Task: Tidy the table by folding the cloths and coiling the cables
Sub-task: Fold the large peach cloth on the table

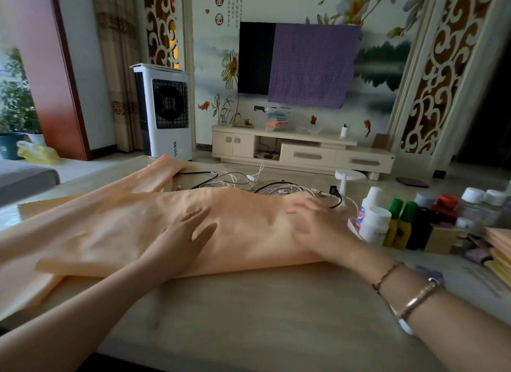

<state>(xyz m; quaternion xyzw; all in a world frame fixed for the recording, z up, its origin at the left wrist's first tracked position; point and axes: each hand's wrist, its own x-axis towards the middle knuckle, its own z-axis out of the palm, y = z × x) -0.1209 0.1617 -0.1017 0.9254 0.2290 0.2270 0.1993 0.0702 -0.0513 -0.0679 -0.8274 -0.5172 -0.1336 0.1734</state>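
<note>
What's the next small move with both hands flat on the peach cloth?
Probably fold the peach cloth over once more: the left hand and right hand rest flat on it, it lies as a long band, and the cables behind remain tangled for later.

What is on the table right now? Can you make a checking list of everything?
Surface: pale wooden table, partly covered.
Job's things: peach cloth spread across it, wrinkled, partly folded over.
Clutter: bottles bunched at the right; stacked cloths at the right edge.
Hands: left hand and right hand lie flat on the cloth, fingers spread.
Cables: tangle of cables, black and white, uncoiled behind the cloth.
Surroundings: air cooler, wall television half draped in purple fabric.
</note>
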